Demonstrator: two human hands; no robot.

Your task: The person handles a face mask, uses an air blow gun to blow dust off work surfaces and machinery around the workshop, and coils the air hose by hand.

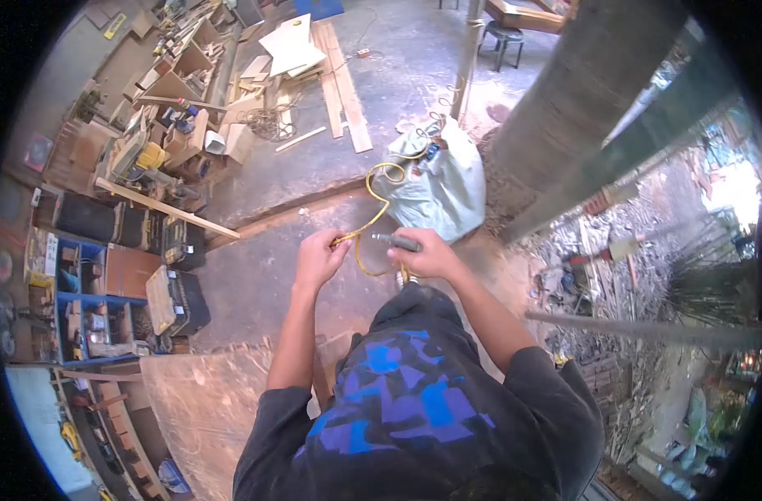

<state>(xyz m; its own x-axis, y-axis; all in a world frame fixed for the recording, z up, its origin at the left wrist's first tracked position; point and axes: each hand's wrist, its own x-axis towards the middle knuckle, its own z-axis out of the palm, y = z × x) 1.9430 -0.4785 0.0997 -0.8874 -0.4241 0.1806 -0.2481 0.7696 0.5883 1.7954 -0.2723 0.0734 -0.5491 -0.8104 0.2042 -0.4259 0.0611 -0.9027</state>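
Note:
My left hand is closed in a pinch on a thin yellow hose. From there the hose curls up and away towards a pale green sack. Another stretch of it hangs in a loop between my hands, and some yellow shows just below my right hand. My right hand is wrapped around a grey cylindrical tool, whose metal tip points left towards my left hand. Whether the hose joins this tool is hidden by my fingers.
Boards and wood scraps lie on the floor ahead. To the left are a cluttered shelf, a blue divided organizer and a tool case. A thick trunk-like post and a slanting beam stand at right, beside debris.

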